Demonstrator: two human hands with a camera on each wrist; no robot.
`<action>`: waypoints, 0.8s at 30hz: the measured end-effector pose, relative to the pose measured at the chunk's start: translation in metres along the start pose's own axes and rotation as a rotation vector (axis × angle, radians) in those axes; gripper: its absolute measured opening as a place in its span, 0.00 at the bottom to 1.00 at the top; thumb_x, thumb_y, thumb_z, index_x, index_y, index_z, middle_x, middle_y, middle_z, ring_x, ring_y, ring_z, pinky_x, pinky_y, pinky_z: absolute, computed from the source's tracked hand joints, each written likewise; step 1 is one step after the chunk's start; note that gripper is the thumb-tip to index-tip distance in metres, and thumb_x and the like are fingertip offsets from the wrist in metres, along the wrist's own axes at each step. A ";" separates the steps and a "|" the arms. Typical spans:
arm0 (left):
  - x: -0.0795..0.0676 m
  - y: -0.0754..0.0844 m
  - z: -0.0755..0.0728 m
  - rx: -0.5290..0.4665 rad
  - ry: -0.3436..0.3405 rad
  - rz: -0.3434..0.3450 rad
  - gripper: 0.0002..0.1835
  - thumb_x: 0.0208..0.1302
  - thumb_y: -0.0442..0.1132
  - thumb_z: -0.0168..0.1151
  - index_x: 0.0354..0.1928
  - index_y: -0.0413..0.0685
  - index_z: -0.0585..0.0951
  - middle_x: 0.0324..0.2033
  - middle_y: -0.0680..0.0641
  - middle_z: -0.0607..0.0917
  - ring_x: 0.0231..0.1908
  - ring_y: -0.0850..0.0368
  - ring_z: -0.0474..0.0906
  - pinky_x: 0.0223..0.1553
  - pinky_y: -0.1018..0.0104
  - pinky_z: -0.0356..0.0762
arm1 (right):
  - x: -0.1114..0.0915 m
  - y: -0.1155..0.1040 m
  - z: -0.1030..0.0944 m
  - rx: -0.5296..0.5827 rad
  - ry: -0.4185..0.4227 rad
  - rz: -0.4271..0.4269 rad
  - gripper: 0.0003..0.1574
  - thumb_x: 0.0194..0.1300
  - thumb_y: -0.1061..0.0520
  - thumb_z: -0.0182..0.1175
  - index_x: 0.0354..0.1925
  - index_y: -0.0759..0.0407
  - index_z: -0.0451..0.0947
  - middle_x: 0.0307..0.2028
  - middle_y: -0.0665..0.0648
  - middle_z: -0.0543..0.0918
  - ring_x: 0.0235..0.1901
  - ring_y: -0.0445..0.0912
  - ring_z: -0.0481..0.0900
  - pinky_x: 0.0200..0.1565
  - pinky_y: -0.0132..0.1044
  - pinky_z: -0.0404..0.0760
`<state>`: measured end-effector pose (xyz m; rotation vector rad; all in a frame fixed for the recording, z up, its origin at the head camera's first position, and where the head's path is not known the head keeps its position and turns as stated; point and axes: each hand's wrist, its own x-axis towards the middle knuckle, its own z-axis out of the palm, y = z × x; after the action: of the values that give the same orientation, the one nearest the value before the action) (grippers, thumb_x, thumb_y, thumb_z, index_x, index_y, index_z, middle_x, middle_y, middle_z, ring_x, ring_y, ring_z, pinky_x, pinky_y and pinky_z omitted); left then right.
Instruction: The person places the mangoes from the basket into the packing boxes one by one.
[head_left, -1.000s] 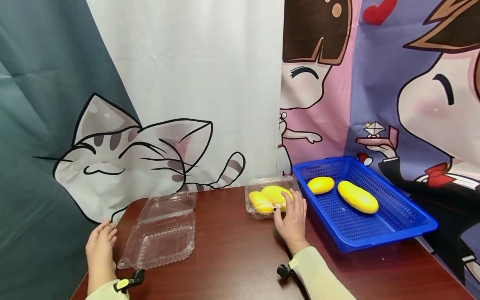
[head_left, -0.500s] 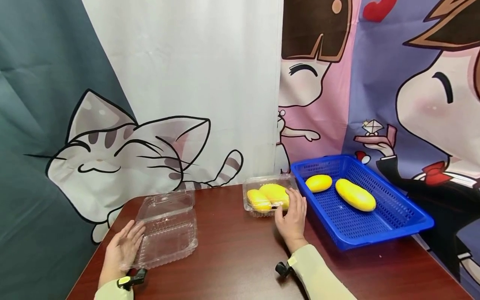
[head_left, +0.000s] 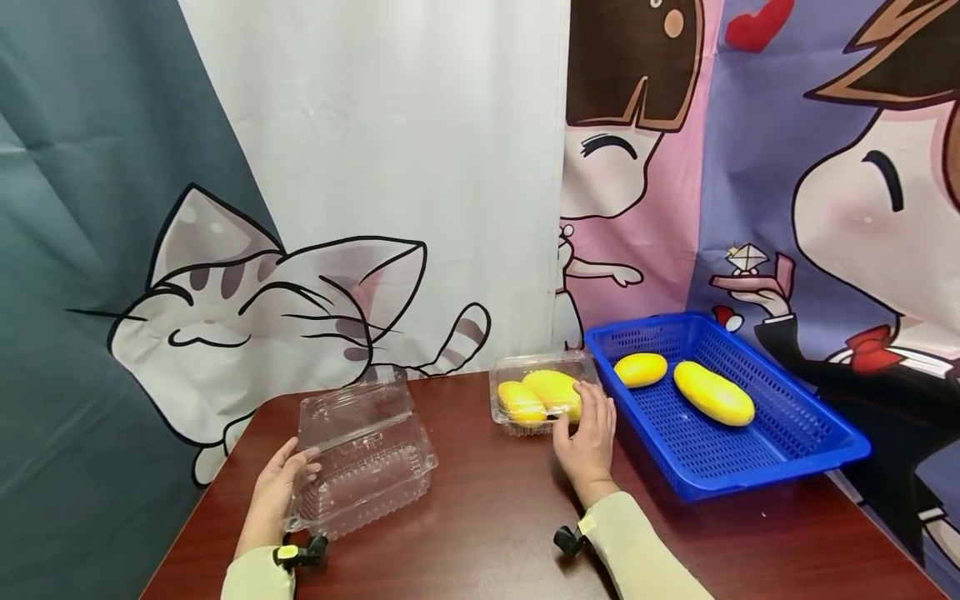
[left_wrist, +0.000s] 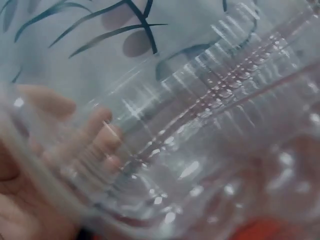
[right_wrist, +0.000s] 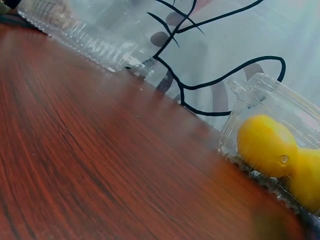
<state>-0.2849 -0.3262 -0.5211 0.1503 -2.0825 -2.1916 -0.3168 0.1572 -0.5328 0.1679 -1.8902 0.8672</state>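
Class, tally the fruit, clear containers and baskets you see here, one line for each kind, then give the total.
Yellow fruits: 4
Clear plastic containers: 2
Blue basket: 1
Total: 7

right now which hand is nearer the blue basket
Right: the right hand is close beside the basket, at the fruit box; the left hand is across the table at the empty box.

Head view bright, left wrist view blurred — clear container (left_wrist: 190, 150) glinting
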 end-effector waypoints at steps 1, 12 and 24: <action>0.000 -0.002 0.003 -0.038 -0.006 0.018 0.38 0.80 0.38 0.48 0.80 0.38 0.41 0.38 0.69 0.86 0.37 0.71 0.83 0.42 0.76 0.78 | 0.000 0.000 -0.001 0.002 -0.003 0.002 0.33 0.54 0.65 0.59 0.60 0.65 0.73 0.61 0.67 0.74 0.65 0.62 0.67 0.67 0.65 0.54; 0.001 -0.016 0.054 -0.228 -0.139 0.201 0.36 0.75 0.24 0.47 0.79 0.39 0.46 0.46 0.55 0.85 0.42 0.61 0.86 0.46 0.69 0.81 | -0.005 -0.001 -0.005 0.005 0.001 -0.001 0.32 0.53 0.65 0.59 0.59 0.66 0.73 0.60 0.67 0.75 0.64 0.63 0.68 0.71 0.57 0.52; -0.004 -0.020 0.093 -0.193 -0.179 0.189 0.37 0.75 0.27 0.51 0.80 0.46 0.48 0.49 0.53 0.81 0.45 0.59 0.86 0.52 0.64 0.81 | 0.019 -0.019 -0.019 0.084 0.040 -0.064 0.30 0.52 0.65 0.59 0.57 0.67 0.74 0.59 0.67 0.76 0.61 0.63 0.70 0.69 0.56 0.59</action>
<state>-0.2955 -0.2327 -0.5365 -0.2570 -1.8624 -2.3446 -0.3033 0.1600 -0.5034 0.2596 -1.8029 0.9004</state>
